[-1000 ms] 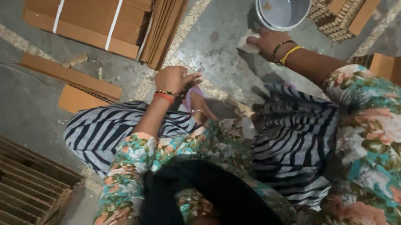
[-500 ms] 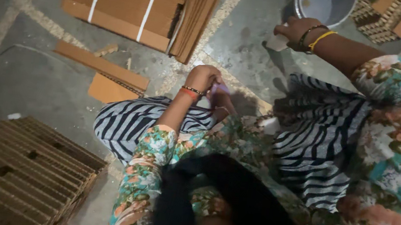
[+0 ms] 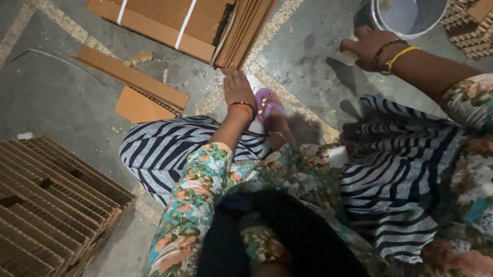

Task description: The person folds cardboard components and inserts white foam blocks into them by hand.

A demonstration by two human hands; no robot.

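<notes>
Her left hand [image 3: 238, 89] rests, fingers spread, at the upright cardboard sheets [image 3: 253, 20]; right hand [image 3: 363, 47], fingers curled on something white, beside the bucket [image 3: 407, 12]. Best grip 1 sheet squarely.

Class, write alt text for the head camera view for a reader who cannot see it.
A seated person's left hand reaches toward a stack of cardboard sheets on the concrete floor, while the right hand holds something white beside a grey bucket.
</notes>
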